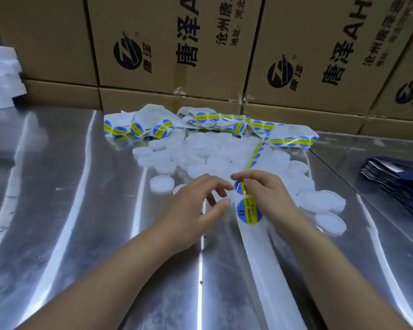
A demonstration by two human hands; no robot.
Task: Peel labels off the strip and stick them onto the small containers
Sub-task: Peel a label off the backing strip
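A long white backing strip (267, 253) with round blue-and-yellow labels runs from the near edge up to a tangle at the back (215, 119). My right hand (265, 189) pinches the strip just above one full label (249, 210). My left hand (196, 201) hovers beside it with loosely curled fingers, holding nothing I can make out. A heap of small white round containers (215, 151) lies behind both hands. One container (162, 183) sits apart to the left.
The work surface is a shiny metal table (81, 210). Brown cardboard boxes (177, 44) form a wall at the back. White foam sheets (3, 75) are stacked at far left. Dark blue pouches (396, 182) lie at the right.
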